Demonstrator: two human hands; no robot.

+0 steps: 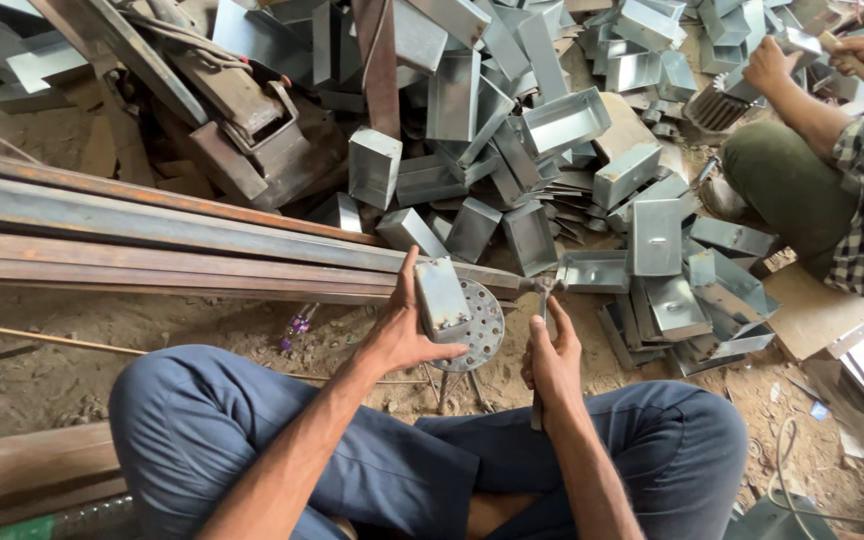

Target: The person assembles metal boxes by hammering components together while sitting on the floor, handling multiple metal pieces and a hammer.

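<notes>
My left hand (402,335) grips a small grey sheet-metal box (441,296) and holds it on a round perforated steel plate (479,328) that stands on thin legs between my knees. In my right hand (552,362) is a hammer, its head (542,286) hovering just right of the box and the handle running down through my fist. I sit on the dirt floor in blue trousers (282,440).
A large heap of similar metal boxes (552,140) lies ahead and to the right. Long rusty steel bars (152,235) run across the left. Another person (842,170) in a checked shirt sits at the upper right, hammering a box.
</notes>
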